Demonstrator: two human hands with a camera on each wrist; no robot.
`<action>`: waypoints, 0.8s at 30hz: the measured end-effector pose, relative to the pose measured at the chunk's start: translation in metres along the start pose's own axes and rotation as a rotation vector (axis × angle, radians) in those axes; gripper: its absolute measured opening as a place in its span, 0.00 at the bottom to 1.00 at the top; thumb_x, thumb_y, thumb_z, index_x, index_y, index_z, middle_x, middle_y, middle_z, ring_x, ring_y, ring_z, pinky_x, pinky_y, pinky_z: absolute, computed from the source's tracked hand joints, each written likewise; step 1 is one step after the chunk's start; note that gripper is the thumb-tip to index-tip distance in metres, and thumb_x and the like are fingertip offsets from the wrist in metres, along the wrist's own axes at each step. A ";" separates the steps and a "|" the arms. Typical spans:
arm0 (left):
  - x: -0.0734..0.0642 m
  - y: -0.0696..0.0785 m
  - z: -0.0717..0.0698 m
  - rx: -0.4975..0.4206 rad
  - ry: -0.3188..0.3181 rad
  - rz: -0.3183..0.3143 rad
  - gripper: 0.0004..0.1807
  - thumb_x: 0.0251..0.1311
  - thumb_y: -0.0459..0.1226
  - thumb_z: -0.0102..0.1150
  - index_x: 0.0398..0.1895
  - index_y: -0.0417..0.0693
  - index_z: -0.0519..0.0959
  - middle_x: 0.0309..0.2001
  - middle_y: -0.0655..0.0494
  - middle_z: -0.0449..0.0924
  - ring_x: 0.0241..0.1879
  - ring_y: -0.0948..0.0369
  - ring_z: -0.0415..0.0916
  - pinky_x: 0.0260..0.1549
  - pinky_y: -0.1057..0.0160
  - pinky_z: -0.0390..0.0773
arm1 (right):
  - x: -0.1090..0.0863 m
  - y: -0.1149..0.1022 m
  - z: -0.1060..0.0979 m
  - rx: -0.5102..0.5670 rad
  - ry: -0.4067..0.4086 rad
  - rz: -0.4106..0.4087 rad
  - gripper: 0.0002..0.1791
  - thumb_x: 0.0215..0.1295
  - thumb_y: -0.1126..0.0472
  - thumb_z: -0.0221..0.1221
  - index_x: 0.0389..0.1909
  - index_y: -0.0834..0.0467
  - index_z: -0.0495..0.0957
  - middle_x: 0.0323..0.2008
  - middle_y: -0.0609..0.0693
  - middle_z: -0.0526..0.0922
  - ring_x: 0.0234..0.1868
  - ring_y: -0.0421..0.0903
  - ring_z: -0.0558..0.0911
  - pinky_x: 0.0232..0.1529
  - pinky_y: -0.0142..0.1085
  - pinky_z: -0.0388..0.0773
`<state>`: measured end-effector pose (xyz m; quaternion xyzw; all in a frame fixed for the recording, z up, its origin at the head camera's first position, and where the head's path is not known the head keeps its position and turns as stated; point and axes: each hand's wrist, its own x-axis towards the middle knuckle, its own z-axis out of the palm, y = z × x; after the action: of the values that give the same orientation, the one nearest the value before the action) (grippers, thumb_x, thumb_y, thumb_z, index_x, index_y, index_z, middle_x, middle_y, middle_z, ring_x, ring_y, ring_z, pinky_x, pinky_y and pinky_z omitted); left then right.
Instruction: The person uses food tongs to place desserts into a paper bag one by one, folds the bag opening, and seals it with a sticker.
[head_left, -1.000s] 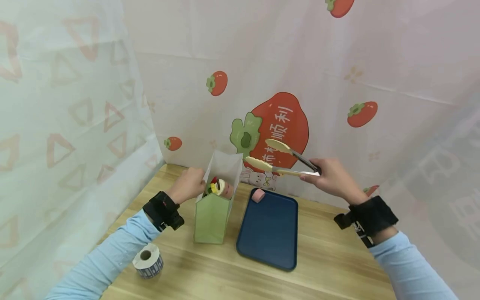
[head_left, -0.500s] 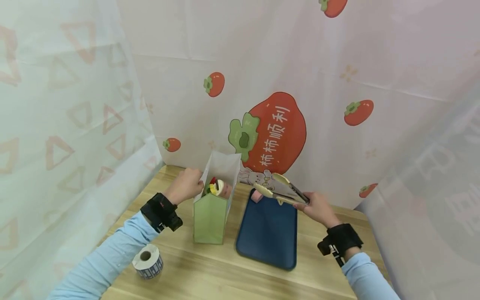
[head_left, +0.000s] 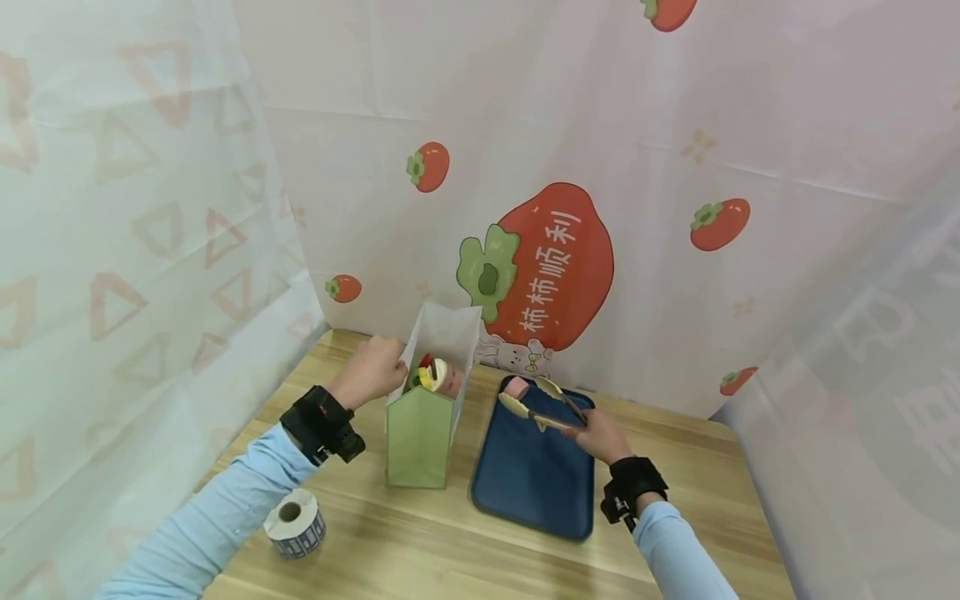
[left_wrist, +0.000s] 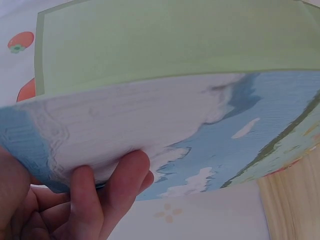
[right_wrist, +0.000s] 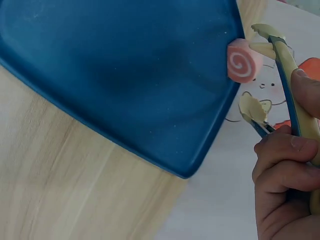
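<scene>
My left hand [head_left: 371, 372] pinches the upper side edge of a green paper bag [head_left: 418, 442]. In the left wrist view, thumb and fingers [left_wrist: 131, 170] grip its painted blue-and-white side. Inside the bag's mouth show a cream-topped cake roll [head_left: 448, 377] and yellow, red and green pieces. My right hand [head_left: 603, 437] holds tongs [head_left: 553, 422] with pale yellow tips, spread apart over the far end of a dark blue tray [head_left: 532, 487]. Between or just beyond the tips lies a small pink swirl cake roll [right_wrist: 244, 61], at the tray's rim in the right wrist view.
A roll of labels [head_left: 296, 525] stands on the wooden table [head_left: 405, 550], near my left forearm. A white cloth backdrop [head_left: 337, 167] with printed red fruit hangs behind the table, and pale cloth covers both sides.
My right hand has brought the tongs down and leftward from in front of the backdrop to the pink cake roll. The left hand keeps its hold on the bag.
</scene>
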<state>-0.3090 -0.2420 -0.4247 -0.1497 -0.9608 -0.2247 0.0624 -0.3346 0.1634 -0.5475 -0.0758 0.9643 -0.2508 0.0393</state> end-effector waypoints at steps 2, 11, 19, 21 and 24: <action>0.000 0.000 -0.001 0.009 0.002 0.000 0.06 0.58 0.26 0.52 0.25 0.41 0.72 0.19 0.58 0.57 0.18 0.61 0.59 0.18 0.64 0.60 | 0.004 0.000 0.005 0.004 0.006 0.001 0.18 0.60 0.55 0.67 0.19 0.57 0.70 0.14 0.47 0.64 0.16 0.44 0.64 0.22 0.35 0.59; -0.001 0.001 0.001 0.015 -0.017 -0.020 0.07 0.60 0.27 0.52 0.24 0.42 0.72 0.19 0.59 0.57 0.18 0.61 0.59 0.19 0.64 0.60 | 0.014 0.000 0.021 0.003 -0.029 0.091 0.14 0.62 0.56 0.66 0.31 0.64 0.78 0.21 0.52 0.76 0.21 0.47 0.72 0.26 0.37 0.67; -0.001 0.000 0.001 0.013 -0.002 -0.021 0.04 0.59 0.27 0.53 0.27 0.41 0.73 0.18 0.58 0.59 0.19 0.60 0.61 0.18 0.64 0.61 | 0.015 0.000 0.029 -0.010 0.000 0.071 0.12 0.63 0.58 0.64 0.26 0.62 0.78 0.17 0.48 0.71 0.18 0.44 0.68 0.22 0.34 0.62; -0.001 -0.001 0.001 0.014 0.002 -0.020 0.06 0.59 0.27 0.53 0.25 0.42 0.72 0.18 0.58 0.58 0.18 0.60 0.60 0.18 0.64 0.61 | 0.016 -0.001 0.028 0.002 -0.014 0.084 0.12 0.63 0.58 0.64 0.27 0.63 0.78 0.17 0.49 0.71 0.18 0.45 0.68 0.22 0.35 0.62; -0.001 -0.002 0.001 0.014 0.001 -0.021 0.07 0.59 0.27 0.52 0.24 0.42 0.72 0.17 0.58 0.58 0.18 0.61 0.60 0.18 0.65 0.61 | 0.016 -0.002 0.025 0.018 -0.025 0.092 0.11 0.63 0.58 0.64 0.27 0.62 0.78 0.17 0.48 0.70 0.19 0.44 0.68 0.22 0.35 0.62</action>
<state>-0.3087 -0.2435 -0.4264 -0.1391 -0.9639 -0.2188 0.0613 -0.3471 0.1470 -0.5688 -0.0343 0.9639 -0.2563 0.0633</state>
